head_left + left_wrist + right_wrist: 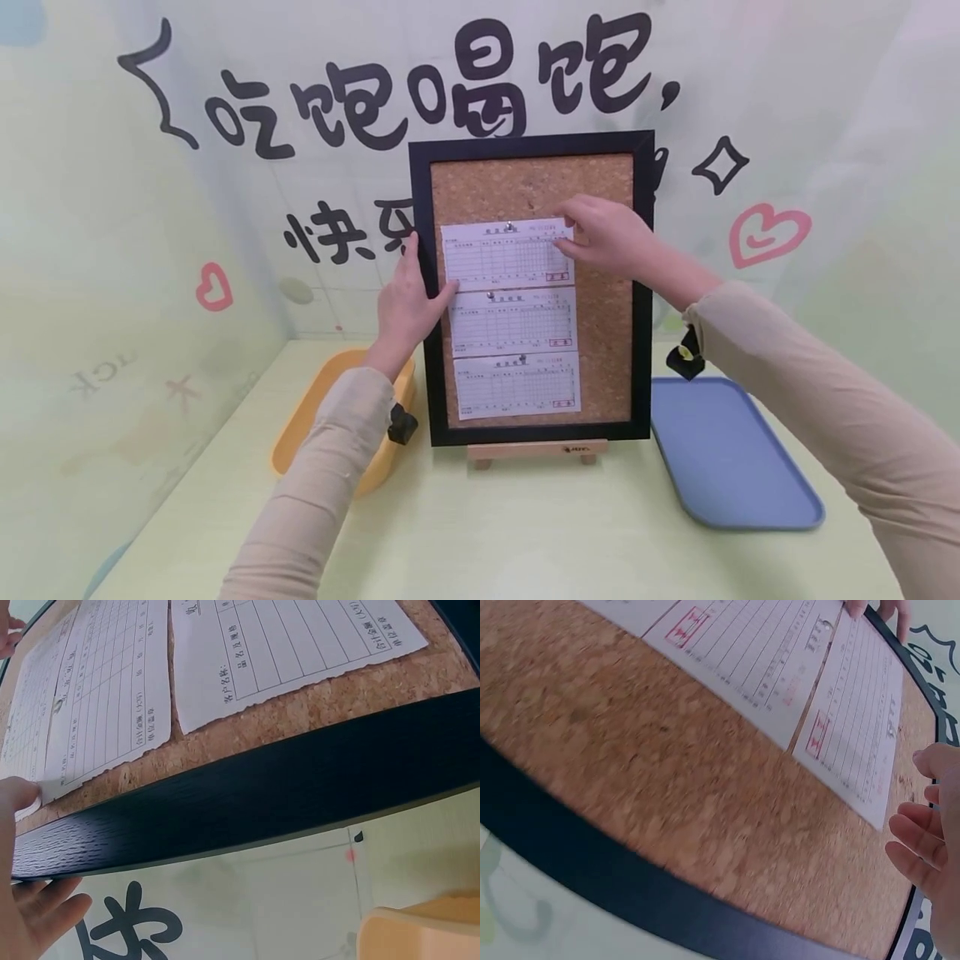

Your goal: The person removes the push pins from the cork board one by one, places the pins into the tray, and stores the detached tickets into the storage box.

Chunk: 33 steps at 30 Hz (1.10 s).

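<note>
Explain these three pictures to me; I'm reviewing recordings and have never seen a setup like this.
There is no machine here: a person works with two bare hands. The widest picture comes from a camera on the head; the other two come from cameras on each wrist.

On the table are a yellow-orange bin, a blue tray and a wooden stand bearing a black-framed cork board. Three printed slips are on the cork, one above another, each with a pin near its top.

The left hand holds the board's edge, thumb in front and fingers behind. The right hand is by the top slip's upper right corner; I see nothing held in it.
</note>
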Tool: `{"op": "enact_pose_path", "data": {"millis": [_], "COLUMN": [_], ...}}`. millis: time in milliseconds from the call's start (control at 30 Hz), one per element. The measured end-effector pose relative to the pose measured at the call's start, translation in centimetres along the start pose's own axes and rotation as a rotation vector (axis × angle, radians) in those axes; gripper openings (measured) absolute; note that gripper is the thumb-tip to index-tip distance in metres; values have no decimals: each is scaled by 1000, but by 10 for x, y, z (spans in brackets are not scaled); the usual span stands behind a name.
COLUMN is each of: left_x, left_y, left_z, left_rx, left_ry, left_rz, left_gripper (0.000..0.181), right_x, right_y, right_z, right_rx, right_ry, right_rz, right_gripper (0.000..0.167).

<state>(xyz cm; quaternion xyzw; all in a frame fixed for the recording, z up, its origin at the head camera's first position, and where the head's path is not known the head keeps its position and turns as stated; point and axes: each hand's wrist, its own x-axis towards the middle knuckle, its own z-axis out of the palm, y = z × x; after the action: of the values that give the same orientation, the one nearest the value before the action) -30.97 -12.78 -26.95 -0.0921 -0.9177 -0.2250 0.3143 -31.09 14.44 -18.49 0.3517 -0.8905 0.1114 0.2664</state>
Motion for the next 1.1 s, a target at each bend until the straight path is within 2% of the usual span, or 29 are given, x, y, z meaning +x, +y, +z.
{"op": "enact_pose_path", "data": {"millis": [200,500,833,1100], "left_x": [-1,-2,-3,0], "left_y": [-2,-4,-3,2], "left_z": [0,-2,-4,-3], "left_rx": [8,13,22,19], "left_ry": [7,-4,-19,-48], "left_rz": [-9,-15,-28,-17], "left_gripper": [84,84,83,85], "right_x": [21,43,48,44], "right_y": [-13,-21,-20,-17], "right_z": [7,22,35,42], "right_rx": [67,193,229,160], "right_ry": [-23,-11,-4,61], "right_rz": [95,118,136,152], "right_gripper": [28,26,16,11]}}
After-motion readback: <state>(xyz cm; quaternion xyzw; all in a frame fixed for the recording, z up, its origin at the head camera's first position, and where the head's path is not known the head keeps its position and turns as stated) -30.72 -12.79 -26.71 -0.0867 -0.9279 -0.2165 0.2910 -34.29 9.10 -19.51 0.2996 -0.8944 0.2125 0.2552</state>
